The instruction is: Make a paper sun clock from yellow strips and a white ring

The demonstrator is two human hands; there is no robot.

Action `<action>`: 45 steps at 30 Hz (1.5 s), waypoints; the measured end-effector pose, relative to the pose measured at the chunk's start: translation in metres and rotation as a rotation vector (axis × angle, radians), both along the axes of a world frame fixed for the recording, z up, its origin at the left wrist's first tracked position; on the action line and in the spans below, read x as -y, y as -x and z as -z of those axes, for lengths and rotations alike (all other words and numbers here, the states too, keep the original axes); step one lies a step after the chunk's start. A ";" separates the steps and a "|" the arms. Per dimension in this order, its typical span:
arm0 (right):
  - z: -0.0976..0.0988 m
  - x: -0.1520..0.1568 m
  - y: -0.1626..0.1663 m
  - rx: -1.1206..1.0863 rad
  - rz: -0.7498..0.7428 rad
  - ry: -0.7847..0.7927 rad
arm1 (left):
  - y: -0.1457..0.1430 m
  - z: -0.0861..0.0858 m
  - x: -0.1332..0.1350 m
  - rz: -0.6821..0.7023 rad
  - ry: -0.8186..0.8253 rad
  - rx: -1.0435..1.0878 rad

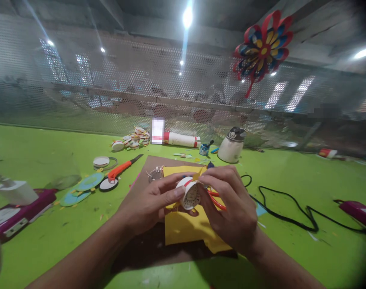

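Note:
My left hand [154, 198] grips a small round white paper piece [191, 196] by its left side, thumb in front. The piece is shaped like a short drum, with a red stripe round its side and dark marks on the face. A pointed bit of yellow paper [197, 176] stands up at its top edge. My right hand [231, 196] pinches at the upper right edge, beside that point; exactly what its fingertips hold is partly hidden. Below both hands lie yellow paper sheets [184, 233] on a brown board [140, 253]. Red-handled scissors [215, 200] show partly behind my right hand.
An orange box cutter [119, 170], light-blue paper discs [88, 182] and a purple power strip [26, 210] lie left. Several finished-looking white drums [134, 139] are piled behind. A blue jar [204, 149] and white container [231, 149] stand at the back; a black cord [285, 218] winds right.

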State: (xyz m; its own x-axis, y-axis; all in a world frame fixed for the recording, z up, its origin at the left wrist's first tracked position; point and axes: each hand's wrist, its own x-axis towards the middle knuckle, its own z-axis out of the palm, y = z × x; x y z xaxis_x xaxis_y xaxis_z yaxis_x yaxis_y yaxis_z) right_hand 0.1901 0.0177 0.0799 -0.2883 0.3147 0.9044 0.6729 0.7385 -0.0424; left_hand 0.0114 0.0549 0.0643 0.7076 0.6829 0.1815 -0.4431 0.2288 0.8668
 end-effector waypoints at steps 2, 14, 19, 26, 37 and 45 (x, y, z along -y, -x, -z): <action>-0.001 0.000 0.000 -0.004 0.007 0.020 | 0.000 0.001 0.000 -0.003 0.004 0.010; -0.004 0.000 -0.004 -0.240 -0.050 0.283 | 0.002 -0.008 0.000 0.023 -0.043 0.103; -0.012 0.000 -0.006 -0.251 -0.283 0.733 | 0.007 -0.009 -0.001 0.001 0.034 0.114; -0.021 0.007 -0.001 -0.257 -0.324 0.743 | 0.009 -0.006 -0.002 -0.070 0.068 0.053; -0.019 0.005 -0.005 -0.193 -0.167 0.640 | 0.008 -0.004 -0.012 -0.231 -0.158 -0.160; -0.017 -0.002 -0.018 0.158 -0.150 0.509 | 0.011 -0.007 -0.012 -0.176 -0.291 -0.309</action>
